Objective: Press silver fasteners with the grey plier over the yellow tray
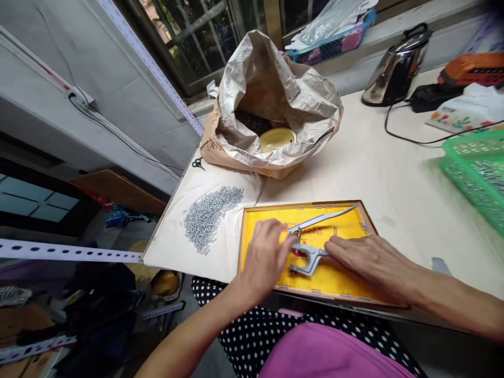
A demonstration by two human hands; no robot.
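Observation:
A grey metal hand press (311,255) with a C-shaped frame, a spring and a long lever (325,217) lies over a shallow wood-edged tray (241,247) lined in yellow. The lever is raised and points to the upper right. My right hand (360,254) has its fingers closed at the near end of the press's lower handle. My left hand (264,251) is at the head of the press, its fingertips beside the spring; it is blurred, and whatever is between the fingers is hidden. Left of the tray, a pile of small silvery metal pieces (210,215) covers a pale cloth.
A large open paper sack (236,157) with a yellow bowl (277,138) inside stands behind the tray. Green-handled scissors (198,164) lie near the table's left edge. A green basket (472,178), a kettle (397,65) and a cable (409,140) are on the right.

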